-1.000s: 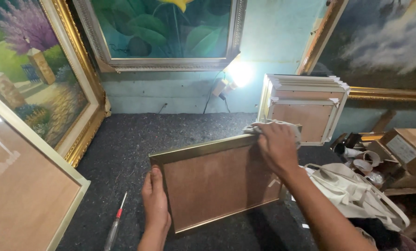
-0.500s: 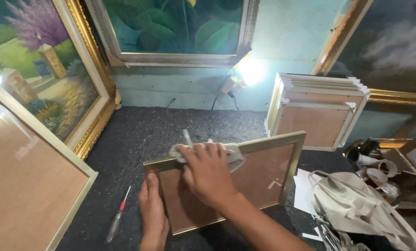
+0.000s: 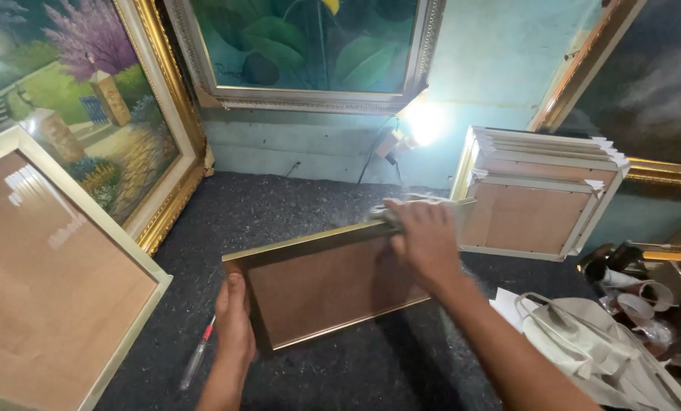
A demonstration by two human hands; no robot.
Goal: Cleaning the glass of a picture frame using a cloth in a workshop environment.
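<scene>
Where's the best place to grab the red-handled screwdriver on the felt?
Probably the clear-and-red handle, from above: the screwdriver lies flat on the dark felt, handle nearest the person, just left of the left hand steadying the gold frame. Its thin shaft offers little purchase.

left hand (image 3: 234,323) grips gold frame (image 3: 321,285) edge | right hand (image 3: 425,242) presses cloth (image 3: 382,215) on top rail

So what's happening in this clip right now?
A person stands a gold picture frame on edge on a dark felt-covered table, its brown back facing them. The left hand steadies the frame's lower left corner, and the right hand presses a grey cloth against its top rail. A red-handled screwdriver lies by the left hand.
</scene>
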